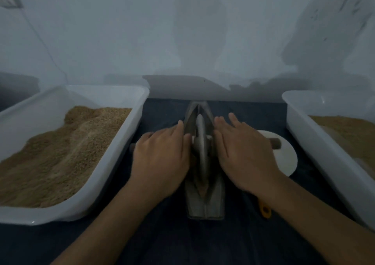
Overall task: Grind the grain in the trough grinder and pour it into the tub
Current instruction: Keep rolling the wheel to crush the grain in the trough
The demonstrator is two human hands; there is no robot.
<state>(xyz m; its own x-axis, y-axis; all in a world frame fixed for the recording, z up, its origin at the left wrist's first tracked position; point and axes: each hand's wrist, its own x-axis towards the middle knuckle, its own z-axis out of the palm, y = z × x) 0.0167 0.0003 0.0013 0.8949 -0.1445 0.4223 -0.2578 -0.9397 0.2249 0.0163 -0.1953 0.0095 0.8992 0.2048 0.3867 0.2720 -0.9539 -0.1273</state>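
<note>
A grey boat-shaped trough grinder (pixel 205 199) lies lengthwise on the dark cloth in the middle. Its metal wheel (pixel 199 143) stands upright in the groove, with a wooden axle handle (pixel 275 143) sticking out at both sides. My left hand (pixel 162 157) lies flat with straight fingers on the left handle. My right hand (pixel 241 155) lies flat on the right handle the same way. A little brown grain (pixel 203 189) sits in the near part of the groove. A white tub (pixel 121 143) on the left holds a heap of grain.
A second white tub (pixel 316 143) with grain stands at the right. A white round plate (pixel 288 159) lies under the right handle end. A yellow-handled tool (pixel 264 209) pokes out beneath my right forearm. A pale wall closes the back.
</note>
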